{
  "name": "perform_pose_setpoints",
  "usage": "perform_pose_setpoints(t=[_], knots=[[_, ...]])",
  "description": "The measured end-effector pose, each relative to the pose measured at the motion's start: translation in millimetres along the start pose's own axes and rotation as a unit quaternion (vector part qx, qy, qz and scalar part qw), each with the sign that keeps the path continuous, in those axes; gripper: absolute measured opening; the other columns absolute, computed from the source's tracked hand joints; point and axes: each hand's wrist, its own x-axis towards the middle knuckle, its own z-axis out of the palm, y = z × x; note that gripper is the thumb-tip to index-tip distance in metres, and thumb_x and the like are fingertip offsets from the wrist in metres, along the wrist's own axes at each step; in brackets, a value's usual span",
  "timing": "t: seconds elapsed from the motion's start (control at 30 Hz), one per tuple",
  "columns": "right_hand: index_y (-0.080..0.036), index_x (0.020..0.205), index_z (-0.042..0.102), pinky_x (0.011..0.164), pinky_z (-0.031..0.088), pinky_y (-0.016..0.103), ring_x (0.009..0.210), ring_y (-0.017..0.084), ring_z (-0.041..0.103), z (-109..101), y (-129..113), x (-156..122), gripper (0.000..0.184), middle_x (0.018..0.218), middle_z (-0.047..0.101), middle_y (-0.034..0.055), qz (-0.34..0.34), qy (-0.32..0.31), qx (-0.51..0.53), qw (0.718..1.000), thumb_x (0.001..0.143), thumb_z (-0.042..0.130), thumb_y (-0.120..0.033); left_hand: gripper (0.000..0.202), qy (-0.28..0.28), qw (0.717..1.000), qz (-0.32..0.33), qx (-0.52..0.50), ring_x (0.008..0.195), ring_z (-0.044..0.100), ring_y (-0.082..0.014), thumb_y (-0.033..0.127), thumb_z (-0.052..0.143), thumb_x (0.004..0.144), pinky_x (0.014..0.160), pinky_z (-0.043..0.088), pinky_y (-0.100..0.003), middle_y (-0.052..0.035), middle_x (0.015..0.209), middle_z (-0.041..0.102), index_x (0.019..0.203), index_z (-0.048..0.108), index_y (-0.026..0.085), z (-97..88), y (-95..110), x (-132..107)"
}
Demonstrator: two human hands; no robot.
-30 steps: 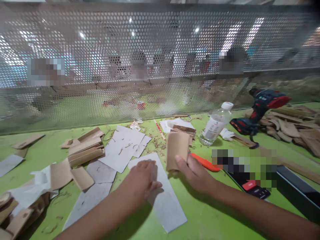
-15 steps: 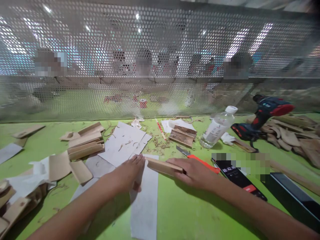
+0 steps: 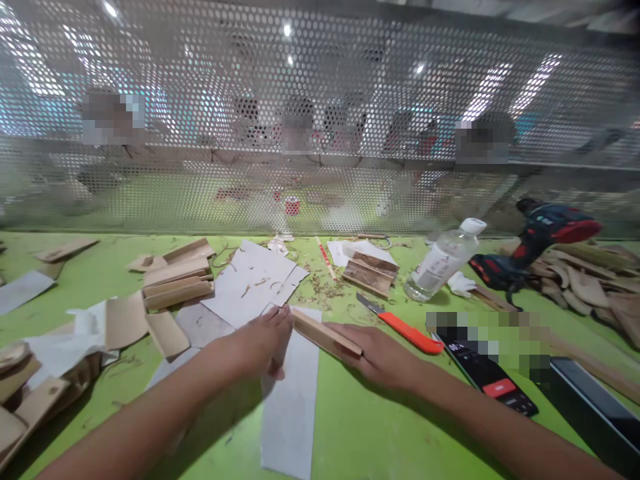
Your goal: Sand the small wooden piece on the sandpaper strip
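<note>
A pale half-round bamboo piece (image 3: 327,332) lies across the upper part of a long white paper strip (image 3: 290,427), its hollow side towards me. My right hand (image 3: 367,350) is closed around its right end. Beside its left end is my left hand (image 3: 270,337), fingers together and thumb lower down, over the strip. A greyish flat surface shows between that thumb and the fingers; what it is I cannot make out. Beyond my right hand lies an orange utility knife (image 3: 410,332) with its blade out. Cut bamboo pieces (image 3: 180,283) are stacked to the left.
A plastic bottle (image 3: 443,263), a cordless drill (image 3: 535,240), a phone (image 3: 487,370) and a dark box (image 3: 590,407) stand or lie at right. White sheets (image 3: 250,277), a red-and-white pencil (image 3: 326,258) and shavings are behind my hands. A perforated metal screen (image 3: 320,193) closes the back.
The view has shifted slightly, so most things appear a little further right. My right hand has slid lower along the bamboo piece, showing more of its hollow side. My left hand has barely moved.
</note>
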Motion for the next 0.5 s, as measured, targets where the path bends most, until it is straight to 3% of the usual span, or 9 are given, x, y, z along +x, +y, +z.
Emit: perform_pose_setpoints(t=[0.13,0.23,0.4,0.5], knots=[[-0.016,0.157,0.041,0.079,0.055,0.04,0.096,0.03,0.074,2.3,12.5,-3.6,0.061,0.128,0.073,0.0167,-0.02,-0.045,-0.137,0.989,0.096,0.042,-0.021,0.104,-0.016,1.0,0.007,-0.001,0.157,0.011,-0.0369,0.036,0.082,0.078,0.127,0.019,-0.044,-0.0236,0.169,0.007,0.161,0.026,0.007,0.0,-4.8,4.8],[-0.016,0.161,0.03,0.062,0.045,0.032,0.073,0.024,0.071,6.4,8.9,-7.4,0.066,0.102,0.079,0.012,-0.02,-0.076,-0.198,0.977,0.097,0.043,-0.02,0.116,-0.033,0.999,0.02,-0.007,0.157,0.007,-0.0381,0.042,0.086,0.075,0.128,0.017,-0.046,-0.0243,0.169,0.004,0.163,0.019,0.006,-0.1,-11.0,11.6],[-0.015,0.164,0.015,0.055,0.035,0.03,0.064,0.019,0.067,15.5,-6.5,-13.9,0.072,0.087,0.077,0.005,-0.096,-0.112,-0.196,0.969,0.099,0.045,-0.021,0.13,-0.045,0.998,0.033,0.01,0.157,0.005,-0.0383,0.045,0.09,0.07,0.127,0.014,-0.047,-0.0255,0.169,0.001,0.165,0.01,0.008,1.8,-20.1,15.6],[-0.016,0.163,0.019,0.052,0.03,0.03,0.062,0.019,0.065,13.2,-5.2,-12.4,0.069,0.085,0.076,0.0051,-0.058,-0.101,-0.24,0.964,0.099,0.045,-0.021,0.131,-0.046,0.998,0.043,0.021,0.157,0.002,-0.0377,0.05,0.088,0.071,0.127,0.014,-0.05,-0.0239,0.17,-0.001,0.165,0.006,0.011,3.7,-22.9,14.7]])
